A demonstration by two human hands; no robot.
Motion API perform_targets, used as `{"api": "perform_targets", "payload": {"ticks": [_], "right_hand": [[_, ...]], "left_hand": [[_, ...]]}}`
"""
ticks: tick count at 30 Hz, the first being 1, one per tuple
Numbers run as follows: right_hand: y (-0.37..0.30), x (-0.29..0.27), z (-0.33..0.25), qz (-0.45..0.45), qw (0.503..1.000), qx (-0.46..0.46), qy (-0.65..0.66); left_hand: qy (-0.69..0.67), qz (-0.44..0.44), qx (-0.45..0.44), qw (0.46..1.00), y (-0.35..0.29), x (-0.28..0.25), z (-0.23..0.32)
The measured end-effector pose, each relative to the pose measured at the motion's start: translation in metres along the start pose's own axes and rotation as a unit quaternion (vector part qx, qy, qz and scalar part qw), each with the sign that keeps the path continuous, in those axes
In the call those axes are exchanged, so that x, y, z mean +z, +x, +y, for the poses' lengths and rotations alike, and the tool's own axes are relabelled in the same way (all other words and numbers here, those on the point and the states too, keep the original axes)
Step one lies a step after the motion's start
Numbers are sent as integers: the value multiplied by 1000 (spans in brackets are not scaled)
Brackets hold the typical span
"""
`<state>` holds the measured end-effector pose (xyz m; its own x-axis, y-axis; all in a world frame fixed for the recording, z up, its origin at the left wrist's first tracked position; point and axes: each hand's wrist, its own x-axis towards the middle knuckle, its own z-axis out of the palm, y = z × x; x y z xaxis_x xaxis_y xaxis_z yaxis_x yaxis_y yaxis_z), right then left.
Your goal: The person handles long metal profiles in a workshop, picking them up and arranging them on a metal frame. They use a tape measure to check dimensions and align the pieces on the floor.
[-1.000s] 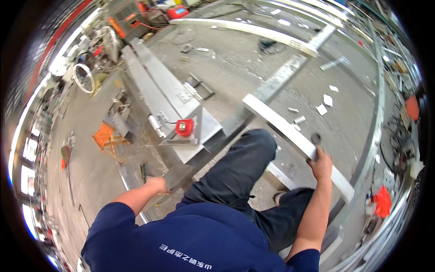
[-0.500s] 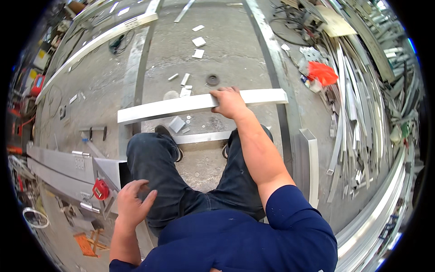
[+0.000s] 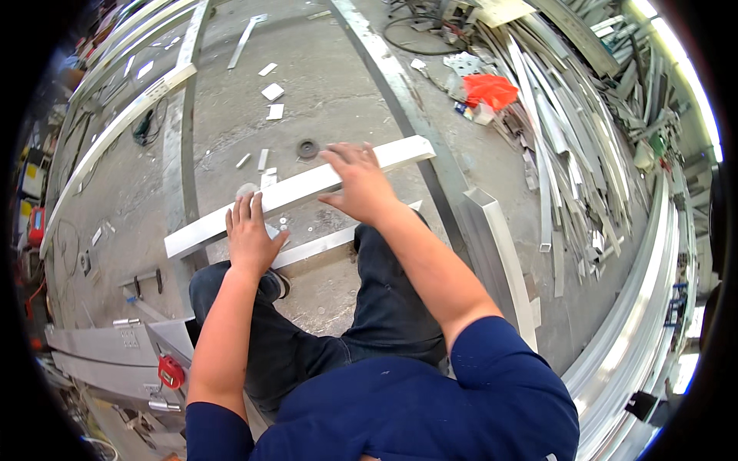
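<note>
A long white rectangular metal tube (image 3: pixel 292 189) lies crosswise before me on two grey steel beams (image 3: pixel 396 84). My left hand (image 3: pixel 252 234) is open, its outstretched fingers reaching onto the tube's near edge left of its middle and the thumb held apart. Over the right half is my right hand (image 3: pixel 360 181), slightly blurred. Its fingers are spread across the tube's far edge and the thumb stands off on the near side; whether it touches the tube I cannot tell. A narrower pale strip (image 3: pixel 315 246) runs between my legs, nearer to me.
On the floor lie a dark round disc (image 3: pixel 307 147) and several small white offcuts (image 3: pixel 273 93). A red tape measure (image 3: pixel 171 372) rests on grey metal profiles (image 3: pixel 100 342) at my left. At right are an upright tube (image 3: pixel 496 246), a scrap-metal pile (image 3: pixel 569 154) and a red bag (image 3: pixel 490 91).
My left hand has come forward from beside my thigh to the tube. My right hand has loosened from its grip, fingers spreading. The view has turned, so the tube appears more slanted.
</note>
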<state>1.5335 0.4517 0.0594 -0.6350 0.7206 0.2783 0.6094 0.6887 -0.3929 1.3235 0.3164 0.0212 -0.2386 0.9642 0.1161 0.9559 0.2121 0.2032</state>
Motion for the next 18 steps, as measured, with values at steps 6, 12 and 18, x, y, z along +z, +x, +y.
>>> {"api": "perform_targets", "payload": {"ticks": [6,12,18], "right_hand": [[-166,-134,60,-2,949,296,-103],[-337,-153,91,-74,858,502,-80],[-291,-194,63,-59,836,504,-207]], "left_hand": [[12,-38,-40,998,23,23,-1],[8,-71,-41,997,29,29,-6],[9,-94,-23,995,28,26,-7]]}}
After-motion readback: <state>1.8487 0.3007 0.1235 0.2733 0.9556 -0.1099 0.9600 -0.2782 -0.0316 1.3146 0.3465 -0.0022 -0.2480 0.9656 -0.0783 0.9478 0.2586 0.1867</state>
